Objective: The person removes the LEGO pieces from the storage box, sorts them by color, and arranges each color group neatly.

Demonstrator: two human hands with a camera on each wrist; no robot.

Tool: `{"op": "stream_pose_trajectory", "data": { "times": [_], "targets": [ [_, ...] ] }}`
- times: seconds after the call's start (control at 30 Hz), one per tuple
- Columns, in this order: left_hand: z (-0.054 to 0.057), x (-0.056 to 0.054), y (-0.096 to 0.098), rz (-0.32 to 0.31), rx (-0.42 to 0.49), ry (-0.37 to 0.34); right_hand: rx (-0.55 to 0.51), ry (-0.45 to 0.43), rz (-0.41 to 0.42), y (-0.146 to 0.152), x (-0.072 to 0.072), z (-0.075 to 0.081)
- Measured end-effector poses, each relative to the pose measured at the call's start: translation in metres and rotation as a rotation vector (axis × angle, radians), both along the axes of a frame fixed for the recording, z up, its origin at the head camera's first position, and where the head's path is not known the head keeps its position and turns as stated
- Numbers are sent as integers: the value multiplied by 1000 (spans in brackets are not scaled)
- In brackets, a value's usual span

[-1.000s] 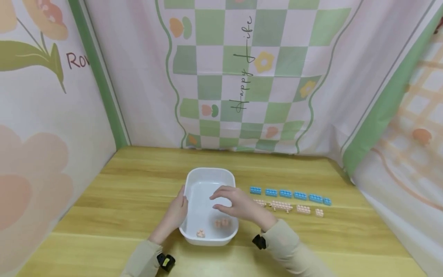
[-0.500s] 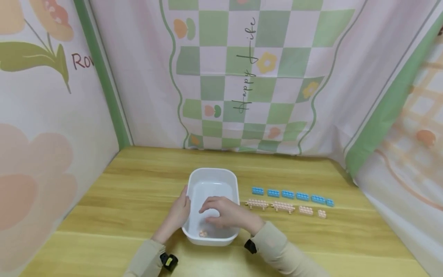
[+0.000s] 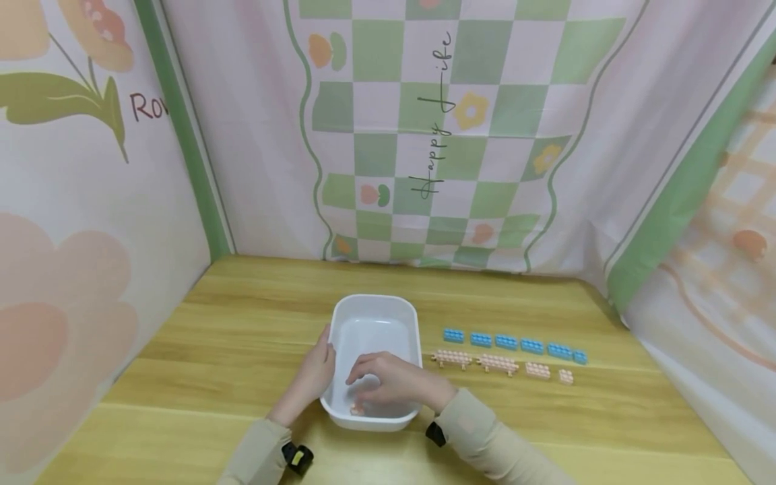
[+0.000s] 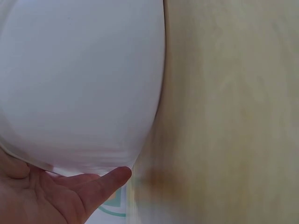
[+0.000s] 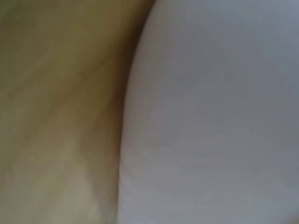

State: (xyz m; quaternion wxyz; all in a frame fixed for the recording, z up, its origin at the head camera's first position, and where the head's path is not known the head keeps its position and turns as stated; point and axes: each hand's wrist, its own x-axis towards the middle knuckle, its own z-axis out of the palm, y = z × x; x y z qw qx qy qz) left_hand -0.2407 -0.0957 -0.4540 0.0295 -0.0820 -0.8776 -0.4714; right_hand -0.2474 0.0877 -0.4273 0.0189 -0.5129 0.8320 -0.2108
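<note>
A white plastic tray stands on the wooden table. My left hand grips its left side, with the thumb at the rim. In the left wrist view, the left hand's fingers lie along the tray's outer wall. My right hand reaches over the right rim into the tray, its fingers bent downward with a gap between index finger and thumb. Right below these fingertips, a small pale pink building brick lies on the tray floor. The right wrist view shows only the tray wall and table.
Right of the tray, several blue bricks form a row. In front of them runs a row of pale pink brick pieces, some with small side pegs. A patterned curtain hangs behind the table's back edge.
My right hand has moved lower and toward the tray's near left, closer to the small pink brick. Pink pieces seen beneath it earlier are now hidden. The left hand keeps its place.
</note>
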Motion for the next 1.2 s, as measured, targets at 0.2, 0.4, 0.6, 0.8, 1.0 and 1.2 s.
{"op": "stream_pose_trajectory", "data": {
  "times": [0.2, 0.4, 0.6, 0.8, 1.0, 1.2],
  "targets": [
    [-1, -1, 0, -7, 14, 2, 7, 3, 45, 0, 0, -1],
    [0, -1, 0, -5, 19, 5, 31, -38, 57, 0, 1, -1],
    [2, 0, 1, 3, 6, 1, 83, -43, 70, -1, 1, -2],
    [3, 0, 1, 5, 4, 4, 141, -68, 60, -2, 1, -2],
    [3, 0, 1, -1, 12, -11, 161, -77, 42, -2, 0, -4],
    [1, 0, 0, 0, 7, 2, 198, -47, 14, -2, 1, -5]
  ]
}}
